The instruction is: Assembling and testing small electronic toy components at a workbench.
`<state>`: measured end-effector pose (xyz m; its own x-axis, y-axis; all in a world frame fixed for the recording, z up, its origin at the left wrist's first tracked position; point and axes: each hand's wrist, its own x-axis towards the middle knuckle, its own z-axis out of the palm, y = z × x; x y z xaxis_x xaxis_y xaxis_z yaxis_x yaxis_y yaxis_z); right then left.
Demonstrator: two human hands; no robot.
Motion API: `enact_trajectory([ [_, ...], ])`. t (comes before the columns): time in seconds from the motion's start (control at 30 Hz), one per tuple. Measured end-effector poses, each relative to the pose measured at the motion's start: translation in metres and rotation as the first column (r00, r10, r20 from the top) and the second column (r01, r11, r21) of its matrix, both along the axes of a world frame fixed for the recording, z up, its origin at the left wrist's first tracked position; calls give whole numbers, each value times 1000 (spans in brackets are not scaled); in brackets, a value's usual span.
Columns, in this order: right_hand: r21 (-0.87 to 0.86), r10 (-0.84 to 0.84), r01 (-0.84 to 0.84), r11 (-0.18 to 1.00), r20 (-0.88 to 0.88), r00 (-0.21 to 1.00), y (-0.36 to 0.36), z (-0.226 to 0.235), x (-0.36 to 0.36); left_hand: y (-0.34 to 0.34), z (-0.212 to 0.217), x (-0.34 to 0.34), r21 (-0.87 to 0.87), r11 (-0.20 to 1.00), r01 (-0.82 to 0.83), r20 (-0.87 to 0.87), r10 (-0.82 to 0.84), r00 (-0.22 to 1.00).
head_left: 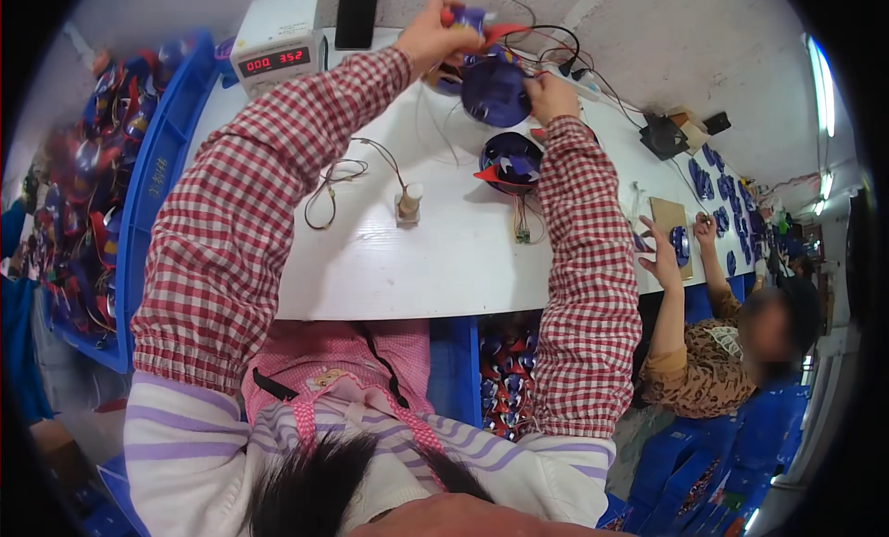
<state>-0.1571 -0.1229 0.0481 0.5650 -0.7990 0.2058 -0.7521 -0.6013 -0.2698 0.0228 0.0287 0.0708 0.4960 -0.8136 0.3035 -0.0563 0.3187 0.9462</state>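
The likeliest trouble, I judge, is a snag: the black cable (567, 39) loops just beside the held pieces at the far side of the white table (389, 268), and a sideways pull could catch it. The blue shell (495, 93) could also slip, since the right hand (553, 96) seems to have it only by its edge; dropped, it might strike the second shell (510, 159), which sits just nearer the person with its wires (520, 208) trailing. Both arms reach far forward, the left angling inward across the table, the right running nearly straight ahead. The left hand (431, 39) is raised beyond the blue shell, fingers closed around a small purple part (469, 18); the right pinches the shell's right side, its fingertips partly hidden. Whether part and shell are joined, I cannot tell.
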Motion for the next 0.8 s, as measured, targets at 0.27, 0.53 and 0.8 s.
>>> enact_trajectory([
  [0.27,46,111,-154,987,498,860,18,107,-86,75,143,-17,-293,954,64,-35,-78,996],
  [0.53,25,488,-671,741,667,563,158,179,-82,286,137,46,-331,942,-54,74,83,994],
  [0.8,-250,950,-919,305,9,313,257,79,-10,375,46,-47,-127,957,-259,-36,257,966],
])
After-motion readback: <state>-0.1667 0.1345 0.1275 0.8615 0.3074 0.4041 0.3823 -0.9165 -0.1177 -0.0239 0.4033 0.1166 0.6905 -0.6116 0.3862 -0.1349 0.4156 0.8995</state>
